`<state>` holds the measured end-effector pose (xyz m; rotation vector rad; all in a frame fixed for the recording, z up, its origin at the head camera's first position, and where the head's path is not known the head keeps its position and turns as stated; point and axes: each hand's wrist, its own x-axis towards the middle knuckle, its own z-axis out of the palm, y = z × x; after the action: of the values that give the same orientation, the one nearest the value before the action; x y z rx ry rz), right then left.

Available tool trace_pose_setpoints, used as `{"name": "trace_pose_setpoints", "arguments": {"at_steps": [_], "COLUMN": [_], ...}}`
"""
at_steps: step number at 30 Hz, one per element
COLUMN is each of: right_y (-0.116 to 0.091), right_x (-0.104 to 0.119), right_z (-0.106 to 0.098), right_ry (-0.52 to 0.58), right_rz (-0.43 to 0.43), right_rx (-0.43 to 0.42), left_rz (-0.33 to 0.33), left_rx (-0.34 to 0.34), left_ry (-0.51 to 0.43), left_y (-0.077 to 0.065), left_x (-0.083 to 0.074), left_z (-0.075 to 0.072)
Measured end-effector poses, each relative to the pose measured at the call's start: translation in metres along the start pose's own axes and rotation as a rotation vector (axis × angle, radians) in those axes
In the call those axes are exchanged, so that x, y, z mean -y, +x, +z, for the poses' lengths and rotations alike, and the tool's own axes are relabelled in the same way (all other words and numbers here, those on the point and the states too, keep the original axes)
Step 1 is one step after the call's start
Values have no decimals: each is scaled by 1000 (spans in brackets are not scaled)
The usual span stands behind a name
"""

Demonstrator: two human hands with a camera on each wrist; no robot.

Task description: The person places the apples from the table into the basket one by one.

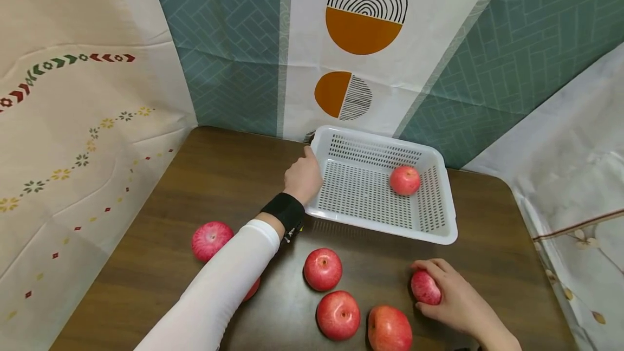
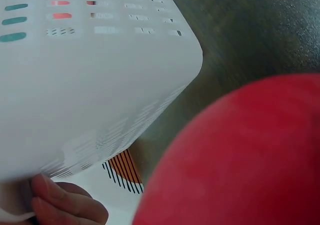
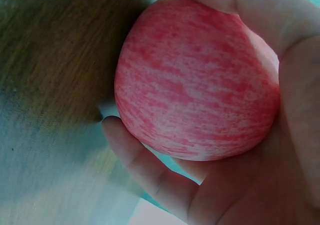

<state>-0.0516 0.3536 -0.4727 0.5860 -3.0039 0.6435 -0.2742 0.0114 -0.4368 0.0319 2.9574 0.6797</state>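
A white perforated plastic basket (image 1: pixel 382 224) sits at the back of the table, with a single red apple (image 1: pixel 404 180) inside towards its right end. My left hand (image 1: pixel 303 176) grips the basket's left rim; in the left wrist view its fingers (image 2: pixel 70 205) curl at the rim. Right of the loose apples, my right hand (image 1: pixel 455 297) holds a streaked red apple (image 3: pixel 197 80), thumb and fingers around it. That apple is low over the table; whether it touches the wood I cannot tell.
Several apples lie on the brown wooden table (image 1: pixel 234 161): one apple (image 1: pixel 323 268) below the basket, another apple (image 1: pixel 338 315) nearer, a third apple (image 1: pixel 389 329) beside it. Further left is a pink-red apple (image 1: pixel 210 240); the left forearm partly hides another apple (image 1: pixel 252 289). Patterned cloths hang around.
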Motion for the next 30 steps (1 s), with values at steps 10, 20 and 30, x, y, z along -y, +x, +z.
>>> {"name": "trace_pose_setpoints", "arguments": {"at_steps": [10,20,30], "right_y": [3,17,32], "right_x": [0,17,44], "right_z": [-9,-32,-50], "right_ry": [0,71,140], "right_rz": [-78,-108,-222], "right_rx": [29,45,51], "left_rz": [-18,-27,-24], "left_rx": [-6,-15,-28], "left_ry": [-54,-18,28], "left_y": [-1,-1,0], "left_x": [-1,-1,-3], "left_z": [1,2,2]}}
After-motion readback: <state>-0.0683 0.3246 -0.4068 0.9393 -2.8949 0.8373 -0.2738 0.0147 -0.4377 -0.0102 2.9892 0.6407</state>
